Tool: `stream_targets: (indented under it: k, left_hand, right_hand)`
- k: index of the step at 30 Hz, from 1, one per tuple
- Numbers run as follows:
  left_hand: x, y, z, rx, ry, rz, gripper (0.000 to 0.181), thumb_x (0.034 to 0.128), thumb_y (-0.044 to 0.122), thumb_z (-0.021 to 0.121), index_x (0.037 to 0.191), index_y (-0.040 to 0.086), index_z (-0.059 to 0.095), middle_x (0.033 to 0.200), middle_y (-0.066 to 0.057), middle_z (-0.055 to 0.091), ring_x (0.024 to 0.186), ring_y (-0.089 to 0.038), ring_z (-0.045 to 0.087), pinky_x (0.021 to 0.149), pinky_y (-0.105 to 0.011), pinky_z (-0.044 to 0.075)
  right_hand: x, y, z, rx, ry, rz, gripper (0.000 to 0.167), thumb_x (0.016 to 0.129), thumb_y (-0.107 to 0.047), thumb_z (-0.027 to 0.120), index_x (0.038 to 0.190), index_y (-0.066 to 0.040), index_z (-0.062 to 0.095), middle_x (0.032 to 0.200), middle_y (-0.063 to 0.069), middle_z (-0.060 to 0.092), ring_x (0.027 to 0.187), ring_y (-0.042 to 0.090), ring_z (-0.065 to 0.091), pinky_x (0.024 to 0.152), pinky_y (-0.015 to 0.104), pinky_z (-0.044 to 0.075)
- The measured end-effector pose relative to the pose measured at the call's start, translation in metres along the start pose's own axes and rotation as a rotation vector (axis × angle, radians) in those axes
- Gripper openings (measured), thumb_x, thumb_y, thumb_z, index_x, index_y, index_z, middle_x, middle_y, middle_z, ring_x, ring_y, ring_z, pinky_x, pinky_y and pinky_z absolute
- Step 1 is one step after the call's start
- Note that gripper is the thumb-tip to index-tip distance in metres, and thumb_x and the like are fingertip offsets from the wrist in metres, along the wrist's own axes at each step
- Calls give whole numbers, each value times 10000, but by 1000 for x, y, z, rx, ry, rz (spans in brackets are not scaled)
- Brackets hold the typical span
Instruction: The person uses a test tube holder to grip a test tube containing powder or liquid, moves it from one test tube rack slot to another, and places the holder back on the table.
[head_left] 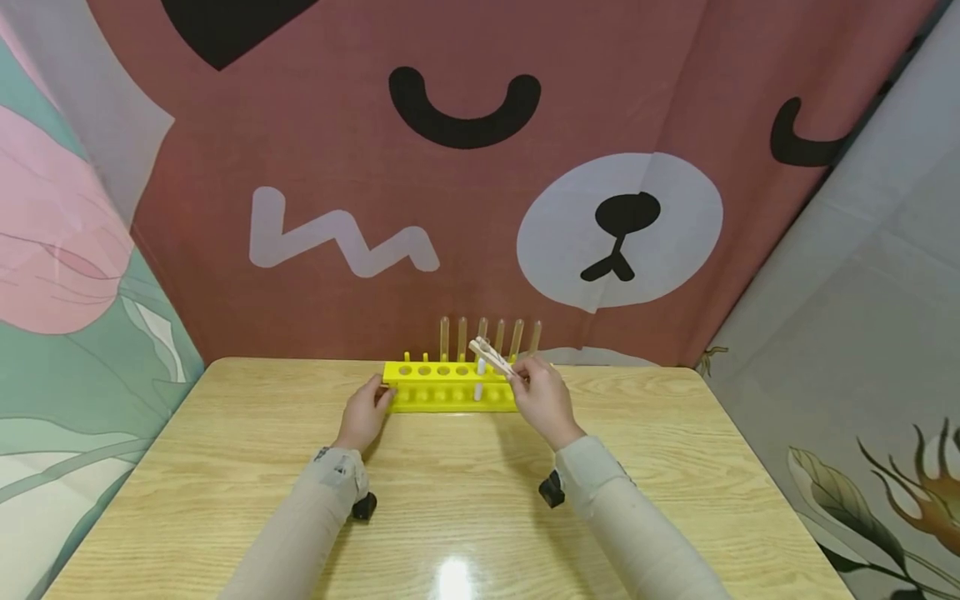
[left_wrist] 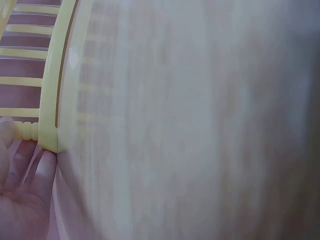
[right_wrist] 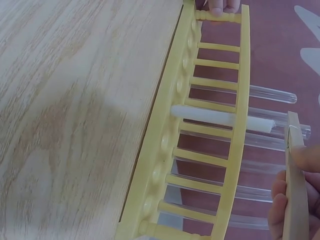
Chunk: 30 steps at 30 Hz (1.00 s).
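At the far left of the frame hangs a curtain (head_left: 67,250) printed with a pink flower and green leaves. Beside it the pale wood-grained worktop (head_left: 225,475) begins, filling the lower part of the frame. Left of centre, the left hand (head_left: 363,411), in a pale sleeve (head_left: 300,517), has its grip round the left end post of a long yellow plastic test-tube rack (head_left: 442,407). The rack stands at the centre, near the worktop's far edge, in front of a dusky-pink cloth (head_left: 337,308) printed with a bear's face. Six clear glass test tubes (head_left: 445,337) stand along the rack's back, rounded ends up. A slim white cylinder (head_left: 477,392) stands upright in the fifth hole from the left. Just right of it, the right hand (head_left: 546,400) has a narrow grip, pinching a light wooden clamp (head_left: 491,357); the clamp slants up and left, its far end near the cylinder's top. Whether they touch, I cannot tell. At far right hangs a grey curtain (head_left: 847,317) with an orange-brown plant print.
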<state>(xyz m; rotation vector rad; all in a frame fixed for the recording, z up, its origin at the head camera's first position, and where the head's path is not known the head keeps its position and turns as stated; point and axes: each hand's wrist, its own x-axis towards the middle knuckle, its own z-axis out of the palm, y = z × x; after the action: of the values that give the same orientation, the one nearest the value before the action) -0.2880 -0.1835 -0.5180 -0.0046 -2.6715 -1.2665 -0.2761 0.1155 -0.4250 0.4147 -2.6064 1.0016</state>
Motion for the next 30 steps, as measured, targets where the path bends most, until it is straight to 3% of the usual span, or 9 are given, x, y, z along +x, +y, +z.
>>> stream_targets:
  k: [16, 30]
  left_hand:
    - [1, -1, 1, 3, 6, 5, 141, 1058, 167, 564, 1102, 35, 584, 1109, -177, 691, 1048, -342, 652, 895, -505, 530]
    - [0, -1, 1, 12, 6, 2, 141, 1058, 165, 563, 1097, 31, 583, 1108, -179, 693, 1041, -338, 653, 889, -500, 530]
  right_hand:
    - [-1, 0, 2, -138, 36, -74, 61, 969, -87, 686, 999, -36, 671, 927, 75, 610, 722, 202, 575, 585, 338, 498]
    - [-1, -5, -2, -150, 67, -89, 77, 978, -86, 679, 1019, -21, 678, 916, 81, 615, 699, 191, 551, 574, 328, 481]
